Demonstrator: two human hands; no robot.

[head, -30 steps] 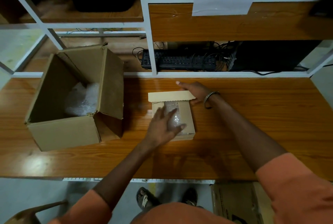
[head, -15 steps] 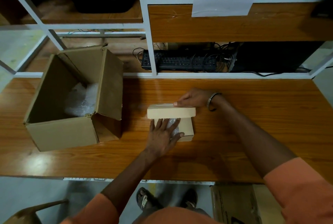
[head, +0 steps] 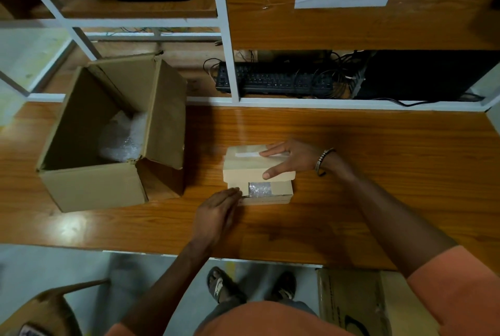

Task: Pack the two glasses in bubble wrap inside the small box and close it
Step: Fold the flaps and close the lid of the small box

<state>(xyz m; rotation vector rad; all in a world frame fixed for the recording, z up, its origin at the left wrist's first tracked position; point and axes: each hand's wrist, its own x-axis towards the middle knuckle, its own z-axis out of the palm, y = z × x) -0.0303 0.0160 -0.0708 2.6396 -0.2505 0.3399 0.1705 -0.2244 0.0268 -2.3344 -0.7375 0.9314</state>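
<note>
At the left of the wooden table (head: 378, 146) stood a large cardboard box (head: 94, 189), its flaps up, with a wad of bubble wrap (head: 121, 138) lying in its far right corner. Just right of it, near the middle of the table, sat the small box (head: 270, 196). The person's left hand (head: 216, 216) lay flat, fingers together and straight, its fingertips touching the small box's near left corner; it gripped nothing. The box's lid (head: 243, 170) was most of the way down, leaving a gap at the near side where the bubble-wrapped bundle (head: 259, 189) showed inside. The right hand (head: 292, 157), a bracelet (head: 322, 159) at its wrist, rested spread on top of the lid, fingers splayed, pressing rather than grasping. Beyond the table, on a lower shelf, lay a black keyboard (head: 273, 81) among tangled cables.
</note>
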